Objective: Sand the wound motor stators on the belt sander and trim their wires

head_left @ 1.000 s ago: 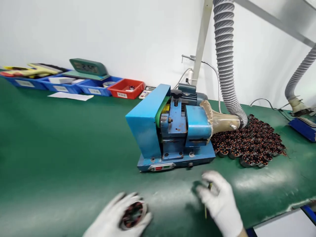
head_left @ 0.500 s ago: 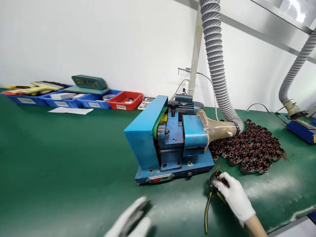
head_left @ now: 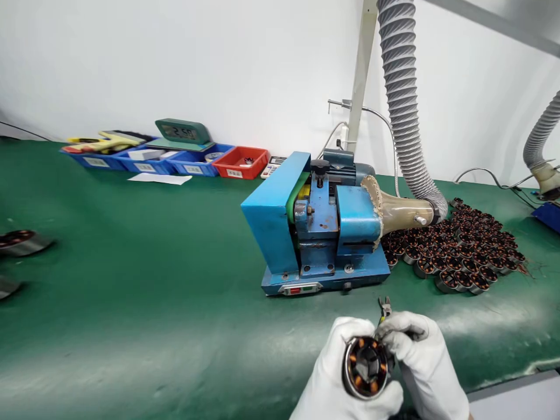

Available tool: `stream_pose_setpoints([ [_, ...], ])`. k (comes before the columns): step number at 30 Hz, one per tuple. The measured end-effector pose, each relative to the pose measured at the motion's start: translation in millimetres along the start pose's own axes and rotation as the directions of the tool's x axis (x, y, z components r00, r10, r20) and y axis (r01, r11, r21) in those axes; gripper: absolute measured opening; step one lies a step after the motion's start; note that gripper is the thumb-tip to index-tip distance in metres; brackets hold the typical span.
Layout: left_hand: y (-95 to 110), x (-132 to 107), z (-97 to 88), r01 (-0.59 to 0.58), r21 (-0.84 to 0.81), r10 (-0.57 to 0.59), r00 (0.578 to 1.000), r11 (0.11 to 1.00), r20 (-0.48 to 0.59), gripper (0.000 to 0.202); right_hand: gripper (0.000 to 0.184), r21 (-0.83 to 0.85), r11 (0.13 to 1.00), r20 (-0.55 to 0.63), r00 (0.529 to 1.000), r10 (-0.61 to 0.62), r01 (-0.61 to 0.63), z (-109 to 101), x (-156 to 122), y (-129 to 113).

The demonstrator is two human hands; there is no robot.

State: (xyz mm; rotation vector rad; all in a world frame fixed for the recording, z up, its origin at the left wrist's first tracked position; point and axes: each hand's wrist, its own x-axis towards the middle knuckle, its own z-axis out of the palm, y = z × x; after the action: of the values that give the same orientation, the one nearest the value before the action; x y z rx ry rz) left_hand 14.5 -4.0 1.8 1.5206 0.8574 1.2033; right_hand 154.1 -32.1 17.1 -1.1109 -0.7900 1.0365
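Note:
My left hand (head_left: pixel 336 379), in a white glove, is closed round a motor stator (head_left: pixel 366 368), a metal ring with copper coils inside. The stator's open face is turned towards me. At its right edge my right hand (head_left: pixel 420 353), gloved too, has thumb and fingers pinched together. What sits in that pinch is too small and dark to make out. Just behind the right hand lies a pair of cutting pliers (head_left: pixel 385 308) on the green bench, jaws pointing away and its handles mostly hidden by the hands.
A blue belt machine (head_left: pixel 319 233) with a grey extraction hose (head_left: pixel 400 87) stands ahead. Many stators (head_left: pixel 468 251) are massed to its right. Two blurred metal rings (head_left: pixel 21 242) lie far left. Blue bins (head_left: pixel 151 166), a red bin (head_left: pixel 245 162) and a clock (head_left: pixel 182 132) line the wall.
The right hand has lifted the stator off the pliers and brought it nearer me. My left hand has come across from the left and closed round it. The view has swung left.

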Motion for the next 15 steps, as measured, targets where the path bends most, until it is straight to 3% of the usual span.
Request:
stream_pose_setpoints([
  [3,3,-10,-2.6,-0.1,0.057,0.1,0.995,0.993,0.004,0.036,0.016,0.292,0.953,-0.11,0.988,0.111,-0.075,4,4,-6],
  [6,4,-16,-2.7,-0.231,0.169,0.237,0.971,0.958,-0.016,0.047,0.022,0.193,0.965,0.009,0.983,0.182,-0.18,11,3,-12],
  [9,2,-15,2.0,-0.297,0.231,0.312,0.95,0.926,-0.03,0.048,0.019,0.006,0.991,0.144,0.981,0.131,-0.133,21,1,-11],
  [13,0,-11,6.0,-0.326,0.203,0.338,0.941,0.923,-0.026,0.05,0.021,0.165,0.968,0.121,0.978,0.17,-0.189,24,15,-6],
  [15,-1,-9,5.1,-0.342,0.182,0.352,0.936,0.922,-0.028,0.05,0.018,0.302,0.937,0.027,0.984,0.174,-0.174,19,24,-3],
])
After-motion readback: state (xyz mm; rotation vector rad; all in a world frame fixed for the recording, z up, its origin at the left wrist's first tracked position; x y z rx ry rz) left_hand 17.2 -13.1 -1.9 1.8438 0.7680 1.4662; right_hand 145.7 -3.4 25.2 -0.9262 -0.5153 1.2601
